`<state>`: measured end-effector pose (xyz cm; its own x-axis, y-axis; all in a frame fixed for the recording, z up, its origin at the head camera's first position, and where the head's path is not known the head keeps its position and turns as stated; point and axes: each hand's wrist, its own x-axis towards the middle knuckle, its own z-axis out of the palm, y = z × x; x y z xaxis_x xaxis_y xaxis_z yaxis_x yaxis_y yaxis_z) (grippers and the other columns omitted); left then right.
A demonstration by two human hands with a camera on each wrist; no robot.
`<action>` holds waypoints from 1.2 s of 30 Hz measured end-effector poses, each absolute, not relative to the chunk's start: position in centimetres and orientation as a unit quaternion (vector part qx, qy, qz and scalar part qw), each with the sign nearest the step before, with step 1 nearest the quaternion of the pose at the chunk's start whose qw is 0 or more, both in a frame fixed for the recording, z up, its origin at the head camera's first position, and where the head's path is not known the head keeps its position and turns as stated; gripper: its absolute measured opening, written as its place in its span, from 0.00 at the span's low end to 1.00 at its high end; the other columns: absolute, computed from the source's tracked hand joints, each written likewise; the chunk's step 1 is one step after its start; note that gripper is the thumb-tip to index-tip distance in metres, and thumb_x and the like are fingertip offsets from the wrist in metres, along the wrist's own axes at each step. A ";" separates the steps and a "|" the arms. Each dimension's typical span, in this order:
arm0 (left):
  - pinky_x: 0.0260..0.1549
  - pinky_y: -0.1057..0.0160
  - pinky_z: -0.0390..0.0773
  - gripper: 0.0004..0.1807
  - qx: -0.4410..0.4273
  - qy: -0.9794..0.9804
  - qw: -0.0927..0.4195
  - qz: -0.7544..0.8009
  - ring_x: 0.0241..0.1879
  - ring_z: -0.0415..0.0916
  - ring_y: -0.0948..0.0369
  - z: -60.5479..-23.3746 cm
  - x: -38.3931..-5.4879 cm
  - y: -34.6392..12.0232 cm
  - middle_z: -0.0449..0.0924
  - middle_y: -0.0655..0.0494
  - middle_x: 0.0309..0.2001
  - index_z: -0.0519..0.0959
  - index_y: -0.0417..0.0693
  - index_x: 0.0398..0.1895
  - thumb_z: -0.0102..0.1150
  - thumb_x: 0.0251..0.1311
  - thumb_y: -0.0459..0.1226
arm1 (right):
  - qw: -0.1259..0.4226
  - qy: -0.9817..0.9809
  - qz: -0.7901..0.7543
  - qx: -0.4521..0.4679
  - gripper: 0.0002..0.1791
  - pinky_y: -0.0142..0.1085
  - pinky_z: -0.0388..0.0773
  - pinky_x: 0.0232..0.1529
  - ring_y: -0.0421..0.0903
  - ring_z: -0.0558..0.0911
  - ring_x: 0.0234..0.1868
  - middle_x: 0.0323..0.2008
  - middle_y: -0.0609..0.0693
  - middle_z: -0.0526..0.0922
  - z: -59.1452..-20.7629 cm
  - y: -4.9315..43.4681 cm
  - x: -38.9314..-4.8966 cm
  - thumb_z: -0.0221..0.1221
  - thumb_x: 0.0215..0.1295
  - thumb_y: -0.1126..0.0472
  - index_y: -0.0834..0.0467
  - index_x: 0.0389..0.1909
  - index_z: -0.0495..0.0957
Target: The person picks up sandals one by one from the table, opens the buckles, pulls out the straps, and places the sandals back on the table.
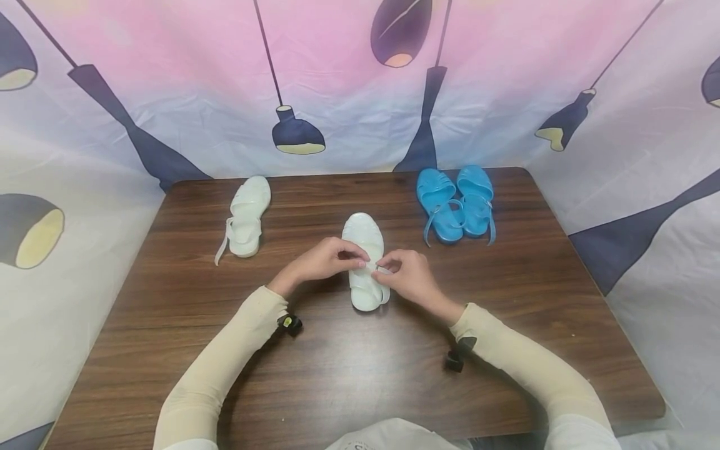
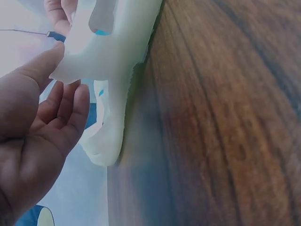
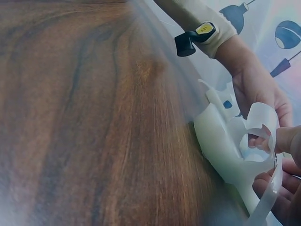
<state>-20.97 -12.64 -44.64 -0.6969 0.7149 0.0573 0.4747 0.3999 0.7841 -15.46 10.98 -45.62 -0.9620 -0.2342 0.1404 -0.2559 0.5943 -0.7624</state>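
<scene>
A white sandal lies at the middle of the table, toe pointing away from me. My left hand reaches in from the left and pinches the sandal's strap between thumb and fingers. In the left wrist view, the left thumb presses on the edge of the pale plastic. From the other side, my right hand pinches the strap near a small metal buckle. The loose strap end hangs down beside the right fingers and the sandal's heel.
Another white sandal lies at the back left, its strap loose. Two blue sandals stand side by side at the back right. A patterned cloth hangs behind the wooden table.
</scene>
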 end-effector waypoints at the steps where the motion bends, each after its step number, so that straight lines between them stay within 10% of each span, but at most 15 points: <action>1: 0.43 0.65 0.80 0.08 0.359 0.823 0.146 0.414 0.40 0.79 0.65 -44.7 -21.0 -12.6 0.88 0.59 0.43 0.87 0.47 0.48 0.63 0.70 0.37 | 0.012 -0.893 0.429 0.137 0.12 0.36 0.84 0.35 0.43 0.86 0.33 0.34 0.49 0.89 -45.6 11.0 -15.5 0.76 0.55 0.55 0.58 0.35 0.88; 36: 0.40 0.66 0.77 0.06 0.351 0.812 0.150 0.442 0.37 0.76 0.64 -45.3 -20.9 -11.5 0.88 0.59 0.40 0.87 0.46 0.45 0.65 0.68 0.36 | -0.024 -0.888 0.435 0.148 0.15 0.34 0.84 0.36 0.40 0.85 0.33 0.33 0.46 0.89 -45.8 11.0 -15.9 0.73 0.61 0.50 0.57 0.41 0.89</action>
<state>-20.94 -11.50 -45.29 -0.7089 0.7021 0.0671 0.4380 0.3637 0.8221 -15.86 10.98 -45.76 -0.9552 -0.2834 0.0855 -0.2411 0.5772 -0.7802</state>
